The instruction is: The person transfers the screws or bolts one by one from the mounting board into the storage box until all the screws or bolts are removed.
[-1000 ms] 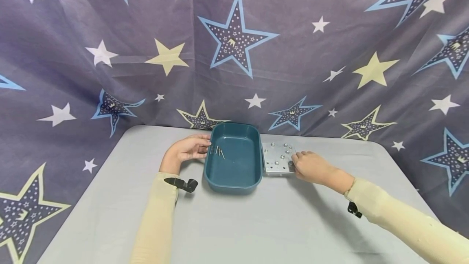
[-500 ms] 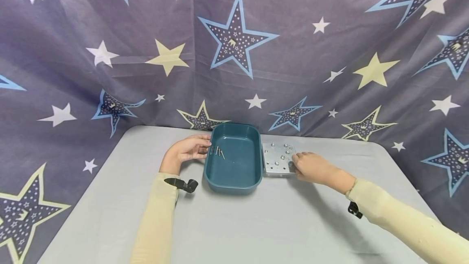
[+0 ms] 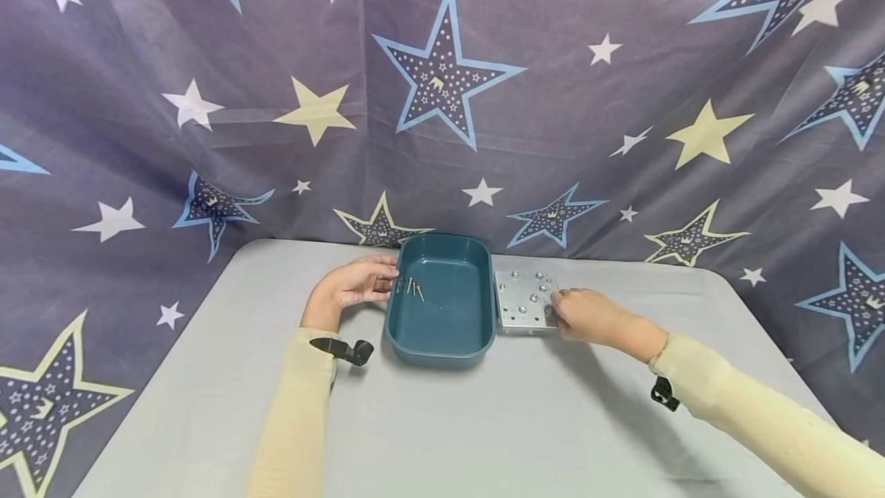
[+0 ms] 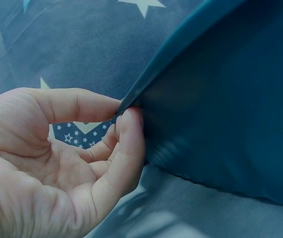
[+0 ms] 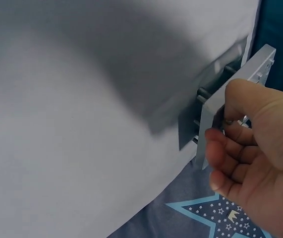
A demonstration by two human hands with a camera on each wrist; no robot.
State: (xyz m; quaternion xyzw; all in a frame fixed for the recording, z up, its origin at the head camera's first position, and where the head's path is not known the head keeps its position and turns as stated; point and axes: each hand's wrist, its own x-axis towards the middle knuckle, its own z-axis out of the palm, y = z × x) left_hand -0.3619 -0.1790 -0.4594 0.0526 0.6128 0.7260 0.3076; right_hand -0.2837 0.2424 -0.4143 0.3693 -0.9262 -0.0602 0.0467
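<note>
A deep teal plastic tray point(image 3: 442, 321) stands on the table, with several small screws point(image 3: 415, 287) lying along its left side. My left hand point(image 3: 359, 280) pinches the tray's left rim, thumb and fingers meeting at the edge in the left wrist view. Right of the tray is a silver metal plate point(image 3: 518, 298) with holes and several bolt heads, raised on short dark legs point(image 5: 203, 93). My right hand point(image 3: 584, 315) is at the plate's right edge, fingers curled. Between its thumb and fingertips a small screw point(image 5: 228, 122) barely shows; most of it is hidden.
A pale grey cloth covers the table point(image 3: 442, 429). Behind it hangs a purple-grey curtain point(image 3: 553, 121) with stars. The plate stands close against the tray's right side. Black wrist straps point(image 3: 342, 348) sit over the cream sleeves.
Both hands stay in place, the left at the tray rim and the right at the plate's edge. The right wrist shifts very slightly; tray and plate have not moved.
</note>
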